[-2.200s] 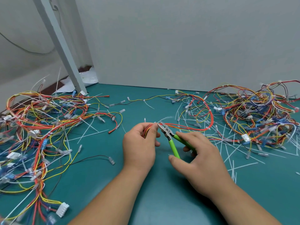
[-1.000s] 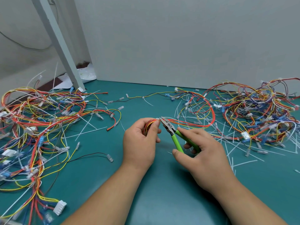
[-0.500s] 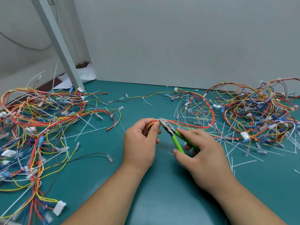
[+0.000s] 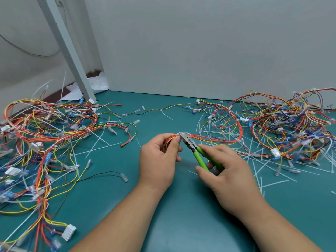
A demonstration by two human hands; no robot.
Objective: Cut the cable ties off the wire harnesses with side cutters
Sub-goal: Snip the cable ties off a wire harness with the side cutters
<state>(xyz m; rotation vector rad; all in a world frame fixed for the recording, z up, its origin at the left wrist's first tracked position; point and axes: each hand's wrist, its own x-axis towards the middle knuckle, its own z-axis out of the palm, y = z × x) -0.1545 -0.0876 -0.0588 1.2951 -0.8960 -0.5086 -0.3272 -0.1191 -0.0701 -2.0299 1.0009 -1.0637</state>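
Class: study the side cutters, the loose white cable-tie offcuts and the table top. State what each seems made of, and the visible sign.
Side cutters: head looks like bare grey metal with dull sheen; handles smooth bright green, probably plastic or rubber sleeves. Cable-tie offcuts: thin, whitish strips, likely nylon-type plastic. Table top: even matte teal, perhaps rubber or vinyl mat.

Illumination is even and moderately bright, diffuse from overhead. Soft shadows lie on the teal table [image 4: 109, 197] beneath both forearms [image 4: 127, 215], and no glare is noted. Centre is sharp; the wire harnesses [image 4: 27, 139] at the far left and right margins read softer (wide-angle stretch), and the grey post [image 4: 67, 50] appears slanted.
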